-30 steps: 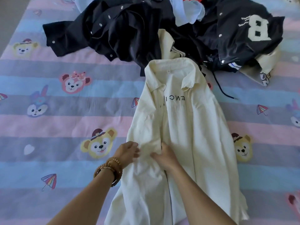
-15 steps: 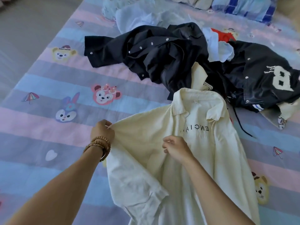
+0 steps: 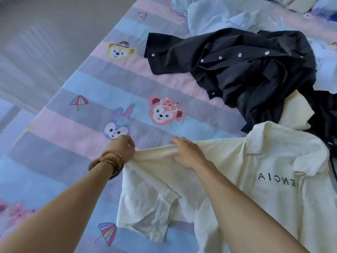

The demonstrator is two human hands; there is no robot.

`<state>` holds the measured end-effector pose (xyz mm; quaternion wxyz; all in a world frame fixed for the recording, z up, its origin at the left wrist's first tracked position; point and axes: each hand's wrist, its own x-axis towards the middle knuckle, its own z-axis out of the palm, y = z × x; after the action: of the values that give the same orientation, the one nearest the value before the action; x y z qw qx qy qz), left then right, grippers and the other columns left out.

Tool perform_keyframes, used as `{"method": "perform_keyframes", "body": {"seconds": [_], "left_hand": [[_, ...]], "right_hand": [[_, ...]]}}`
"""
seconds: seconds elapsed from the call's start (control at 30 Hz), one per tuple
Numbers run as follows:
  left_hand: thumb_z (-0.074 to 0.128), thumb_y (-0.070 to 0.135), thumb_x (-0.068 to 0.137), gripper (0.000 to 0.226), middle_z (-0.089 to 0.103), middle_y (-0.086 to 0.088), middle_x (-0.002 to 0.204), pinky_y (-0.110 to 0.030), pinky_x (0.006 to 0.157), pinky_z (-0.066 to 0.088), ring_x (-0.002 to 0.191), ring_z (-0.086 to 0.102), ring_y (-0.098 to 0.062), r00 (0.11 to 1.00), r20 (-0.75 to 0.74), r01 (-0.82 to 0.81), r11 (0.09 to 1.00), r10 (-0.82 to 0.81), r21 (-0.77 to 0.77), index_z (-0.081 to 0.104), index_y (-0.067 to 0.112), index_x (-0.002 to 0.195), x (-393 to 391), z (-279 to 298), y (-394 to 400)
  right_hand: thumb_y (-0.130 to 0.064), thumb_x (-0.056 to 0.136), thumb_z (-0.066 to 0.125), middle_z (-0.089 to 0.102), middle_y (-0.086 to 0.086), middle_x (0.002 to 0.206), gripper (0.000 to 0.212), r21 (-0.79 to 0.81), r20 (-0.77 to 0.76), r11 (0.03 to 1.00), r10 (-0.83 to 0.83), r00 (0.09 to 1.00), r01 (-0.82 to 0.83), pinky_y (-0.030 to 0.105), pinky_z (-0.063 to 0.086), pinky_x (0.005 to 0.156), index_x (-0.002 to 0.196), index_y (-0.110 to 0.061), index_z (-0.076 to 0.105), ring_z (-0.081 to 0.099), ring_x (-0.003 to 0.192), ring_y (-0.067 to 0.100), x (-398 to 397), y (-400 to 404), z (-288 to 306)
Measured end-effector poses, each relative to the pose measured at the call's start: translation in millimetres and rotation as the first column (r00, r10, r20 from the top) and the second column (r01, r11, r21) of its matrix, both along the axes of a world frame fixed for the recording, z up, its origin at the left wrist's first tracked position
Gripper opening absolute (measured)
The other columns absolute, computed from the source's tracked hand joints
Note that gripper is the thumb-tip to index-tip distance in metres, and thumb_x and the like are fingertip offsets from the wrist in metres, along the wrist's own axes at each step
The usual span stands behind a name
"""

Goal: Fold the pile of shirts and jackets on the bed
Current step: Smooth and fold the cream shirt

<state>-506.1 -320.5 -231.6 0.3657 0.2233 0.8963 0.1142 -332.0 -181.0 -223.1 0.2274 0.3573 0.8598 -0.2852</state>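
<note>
Bed sheet (image 3: 94, 83), pastel stripes w/ cartoon animal faces and umbrellas, filled most of the view. Cream shirt (image 3: 255, 179) lay spread at lower right, collar toward the pile, black lettering on chest, short sleeve hanging toward lower center. Black shirt (image 3: 237, 70) w/ white snaps lay crumpled upper right, touching the cream shirt's collar end; pale blue garment (image 3: 218, 17) behind it. Left hand (image 3: 124, 148), beaded bracelets (image 3: 107, 161) on wrist, fingers curled, gripped the cream shirt's shoulder edge. Right hand (image 3: 187, 154) just beside it, fingers curled over and pinching the same raised fold.
</note>
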Motion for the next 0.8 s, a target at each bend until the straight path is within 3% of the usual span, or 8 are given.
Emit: {"method": "perform_keyframes", "body": {"seconds": [0.1, 0.2, 0.3, 0.4, 0.5, 0.63, 0.73, 0.8], "left_hand": [[0.060, 0.020, 0.079, 0.021, 0.062, -0.006, 0.104, -0.031, 0.085, 0.049, 0.096, 0.060, -0.028, 1.000, 0.013, -0.003, 0.999, 0.004, -0.048, 0.062, 0.019, 0.101, -21.6, 0.5, -5.1], [0.067, 0.061, 0.067, 0.059, 0.062, -0.002, 0.102, -0.034, 0.084, 0.050, 0.097, 0.060, -0.024, 0.953, 0.288, -0.088, 0.996, 0.092, -0.025, 0.058, 0.017, 0.105, -5.0, -8.2, -15.4], [0.068, 0.044, 0.080, 0.039, 0.061, -0.005, 0.106, -0.031, 0.081, 0.045, 0.103, 0.058, -0.028, 0.981, 0.166, 0.098, 0.995, -0.096, -0.002, 0.056, 0.024, 0.112, 12.4, -22.9, -26.5], [0.060, 0.027, 0.088, 0.006, 0.062, -0.006, 0.086, -0.026, 0.070, 0.039, 0.087, 0.060, -0.029, 0.993, 0.106, -0.065, 0.990, 0.052, 0.122, 0.061, 0.022, 0.084, -6.3, -19.7, -24.7], [0.058, 0.029, 0.091, 0.008, 0.058, -0.009, 0.082, -0.027, 0.069, 0.038, 0.080, 0.055, -0.030, 0.996, 0.004, -0.091, 0.984, 0.092, 0.152, 0.062, 0.022, 0.094, -29.3, -12.0, -17.8], [0.058, 0.028, 0.089, 0.050, 0.049, -0.012, 0.131, -0.041, 0.094, 0.041, 0.121, 0.045, -0.030, 0.979, -0.155, 0.130, 0.991, -0.130, -0.004, 0.041, 0.020, 0.136, -13.9, -4.7, -14.7], [0.057, 0.032, 0.088, 0.059, 0.033, -0.006, 0.149, -0.044, 0.116, 0.018, 0.141, 0.024, -0.024, 0.877, -0.358, 0.343, 0.939, -0.322, -0.007, 0.035, 0.021, 0.142, 29.7, 8.0, -5.5], [0.053, 0.034, 0.090, 0.052, 0.033, -0.002, 0.150, -0.044, 0.119, 0.007, 0.144, 0.020, -0.020, 0.825, -0.354, 0.477, 0.879, -0.440, 0.020, 0.040, 0.023, 0.139, 74.3, 20.4, 5.5]], "right_hand": [[-0.029, 0.087, 0.062, 0.063, 0.003, 0.106, 0.010, 0.048, 0.042, 0.999, -0.008, 0.999, 0.006, 0.032, 0.045, 0.077, 0.093, -0.021, 0.060, 0.059, 0.103, 0.027, -19.1, -3.8, -15.5], [-0.028, 0.091, 0.054, 0.059, 0.003, 0.081, 0.026, 0.030, 0.007, 0.981, -0.190, 0.982, 0.189, 0.032, 0.038, 0.064, 0.069, -0.019, 0.043, 0.057, 0.083, 0.029, -22.7, -11.6, -33.2], [-0.022, 0.091, 0.050, 0.056, 0.003, 0.076, 0.027, 0.038, -0.066, 0.963, -0.263, 0.963, 0.266, 0.032, 0.035, 0.064, 0.067, -0.017, 0.042, 0.051, 0.079, 0.028, -29.3, -17.9, -30.1], [-0.021, 0.093, 0.052, 0.062, 0.005, 0.079, 0.021, 0.031, -0.186, 0.935, -0.341, 0.921, 0.352, 0.033, 0.041, 0.066, 0.075, -0.010, 0.053, 0.055, 0.079, 0.027, -41.2, -15.2, -23.4], [-0.016, 0.095, 0.052, 0.066, -0.003, 0.094, 0.011, -0.174, -0.221, 0.875, -0.482, 0.848, 0.452, 0.028, 0.045, 0.074, 0.093, -0.011, 0.062, 0.060, 0.089, 0.019, -48.3, -15.4, -19.8], [-0.015, 0.097, 0.046, 0.040, -0.012, 0.137, 0.052, -0.390, -0.192, 0.767, -0.610, 0.769, 0.510, 0.025, 0.038, 0.093, 0.147, -0.026, 0.036, 0.047, 0.117, 0.012, -31.1, -25.9, -4.3], [-0.016, 0.095, 0.048, 0.028, -0.003, 0.157, 0.060, -0.244, -0.245, 0.792, -0.609, 0.754, 0.560, 0.026, 0.030, 0.110, 0.152, -0.022, 0.028, 0.036, 0.139, 0.016, 14.7, -29.7, 15.3], [-0.017, 0.094, 0.049, 0.032, 0.001, 0.154, 0.057, -0.162, -0.245, 0.732, -0.680, 0.692, 0.662, 0.028, 0.032, 0.109, 0.149, -0.018, 0.034, 0.041, 0.136, 0.019, 67.8, -30.9, 26.7]]}}
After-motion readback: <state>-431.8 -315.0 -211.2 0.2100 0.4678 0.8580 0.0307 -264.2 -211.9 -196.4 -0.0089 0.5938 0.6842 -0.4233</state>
